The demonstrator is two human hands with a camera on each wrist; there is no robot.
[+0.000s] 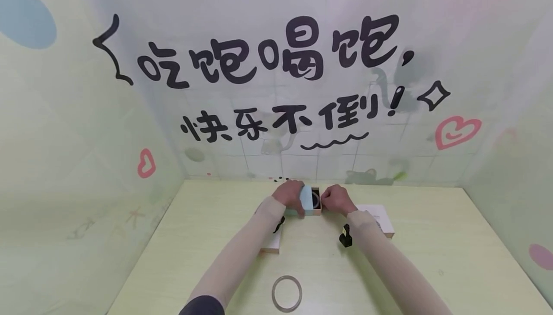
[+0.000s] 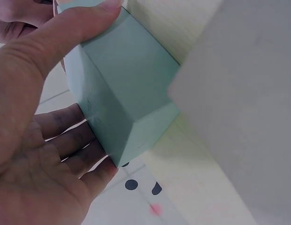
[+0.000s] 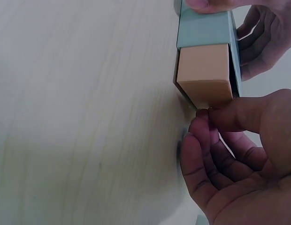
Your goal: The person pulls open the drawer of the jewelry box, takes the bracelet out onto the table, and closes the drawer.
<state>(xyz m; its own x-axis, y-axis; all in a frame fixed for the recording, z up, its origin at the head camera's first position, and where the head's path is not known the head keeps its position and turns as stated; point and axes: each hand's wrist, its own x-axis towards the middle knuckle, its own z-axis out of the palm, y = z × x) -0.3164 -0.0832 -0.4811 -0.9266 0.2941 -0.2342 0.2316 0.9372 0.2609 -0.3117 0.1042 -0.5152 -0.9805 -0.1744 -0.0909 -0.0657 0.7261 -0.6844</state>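
Note:
A pale blue-green slide box [image 1: 306, 200] lies at the back of the table, its peach-coloured drawer [image 3: 204, 65] partly pulled out to the right. Inside the drawer a ring-shaped bangle [image 1: 318, 199] shows against a dark lining. My left hand [image 1: 290, 195] grips the outer sleeve [image 2: 131, 65], thumb on one side and fingertips along the opposite edge. At the drawer's end, my right hand [image 3: 248, 154] has thumb and forefinger pinched together at its lower edge. Whatever small part sits between those fingertips is mostly hidden.
A second bangle [image 1: 287, 277] lies loose near the front of the table. One white box [image 1: 377, 214] stands beyond my right forearm, another [image 1: 271, 244] beside my left forearm. A printed fabric wall [image 1: 276, 161] rises behind the table's back edge.

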